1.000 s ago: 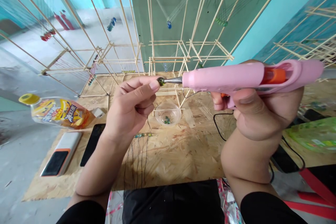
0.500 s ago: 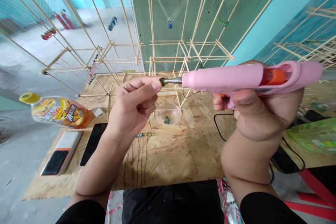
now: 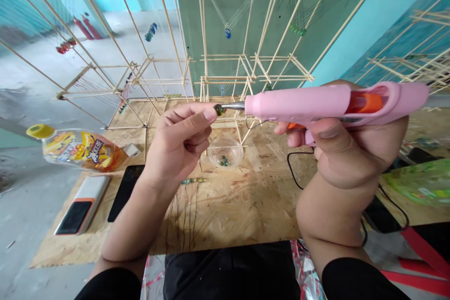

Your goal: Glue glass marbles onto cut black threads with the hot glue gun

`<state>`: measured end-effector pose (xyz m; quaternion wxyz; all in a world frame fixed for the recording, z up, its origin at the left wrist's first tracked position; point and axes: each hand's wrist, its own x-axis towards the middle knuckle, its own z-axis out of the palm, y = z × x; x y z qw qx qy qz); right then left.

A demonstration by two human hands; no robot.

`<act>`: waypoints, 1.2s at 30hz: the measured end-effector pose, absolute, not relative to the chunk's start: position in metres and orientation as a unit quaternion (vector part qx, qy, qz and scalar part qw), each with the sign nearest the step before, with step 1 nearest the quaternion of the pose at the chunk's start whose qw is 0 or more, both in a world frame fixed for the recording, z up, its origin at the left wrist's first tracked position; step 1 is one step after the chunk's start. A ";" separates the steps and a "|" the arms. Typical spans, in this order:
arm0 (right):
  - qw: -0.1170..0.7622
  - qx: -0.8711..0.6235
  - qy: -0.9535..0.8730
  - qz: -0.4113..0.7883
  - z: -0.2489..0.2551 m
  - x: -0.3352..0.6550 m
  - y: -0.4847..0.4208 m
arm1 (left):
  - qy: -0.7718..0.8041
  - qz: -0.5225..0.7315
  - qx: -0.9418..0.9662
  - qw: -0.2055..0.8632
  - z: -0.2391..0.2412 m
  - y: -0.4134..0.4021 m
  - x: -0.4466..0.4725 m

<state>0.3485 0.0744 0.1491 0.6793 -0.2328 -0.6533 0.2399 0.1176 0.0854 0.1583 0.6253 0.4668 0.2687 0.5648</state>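
Between thumb and forefinger, my left hand [image 3: 183, 136] pinches a dark green glass marble [image 3: 220, 109]. My right hand [image 3: 351, 150] is wrapped round the handle of a pink hot glue gun [image 3: 298, 103], with fingers by its orange trigger. The gun lies level, and its metal nozzle tip meets the marble's right side. Below the hands stands a clear plastic cup [image 3: 232, 152] with several green marbles [image 3: 223, 161] at its bottom. Nearer to me, a short row of marbles [image 3: 192, 181] with dark threads lies on the wooden board [image 3: 246, 211].
Thin stick frames [image 3: 204, 23] with hanging marbles rise behind. A tea bottle [image 3: 80, 150], a white power bank [image 3: 82, 205] and a black phone [image 3: 124, 192] lie at left. To the right are a green bottle [image 3: 422, 180] and a black cable [image 3: 293, 173].
The glue gun's nozzle has shifted very slightly at the marble, and more of the marble shows. The fingers on the trigger have moved a little. My left hand stays in place.
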 end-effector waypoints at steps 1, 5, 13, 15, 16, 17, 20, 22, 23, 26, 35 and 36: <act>0.683 -0.224 -0.650 0.246 0.150 0.347 0.074 | 0.270 0.564 0.466 0.626 0.159 0.085 0.118; 0.691 -0.211 -0.642 0.256 0.151 0.345 0.073 | 0.279 0.561 0.462 0.628 0.159 0.085 0.118; 0.680 -0.258 -0.642 0.242 0.154 0.345 0.072 | 0.289 0.564 0.457 0.625 0.159 0.085 0.117; 0.684 -0.257 -0.639 0.242 0.154 0.345 0.072 | 0.293 0.563 0.457 0.623 0.159 0.085 0.117; 0.685 -0.256 -0.637 0.245 0.154 0.345 0.072 | 0.293 0.563 0.458 0.622 0.159 0.085 0.118; 0.684 -0.255 -0.637 0.247 0.153 0.344 0.072 | 0.292 0.564 0.458 0.622 0.159 0.085 0.118; 0.683 -0.249 -0.642 0.245 0.152 0.345 0.072 | 0.286 0.566 0.458 0.623 0.160 0.085 0.120; 0.685 -0.248 -0.643 0.236 0.152 0.345 0.072 | 0.283 0.566 0.457 0.625 0.160 0.084 0.120; 0.687 -0.249 -0.644 0.229 0.152 0.345 0.072 | 0.283 0.566 0.457 0.626 0.160 0.084 0.120; 0.685 -0.252 -0.648 0.220 0.152 0.345 0.072 | 0.287 0.563 0.457 0.626 0.160 0.084 0.120; 0.684 -0.252 -0.646 0.226 0.151 0.346 0.073 | 0.287 0.559 0.462 0.626 0.160 0.084 0.119; 0.685 -0.246 -0.648 0.224 0.151 0.346 0.073 | 0.287 0.560 0.461 0.625 0.160 0.084 0.120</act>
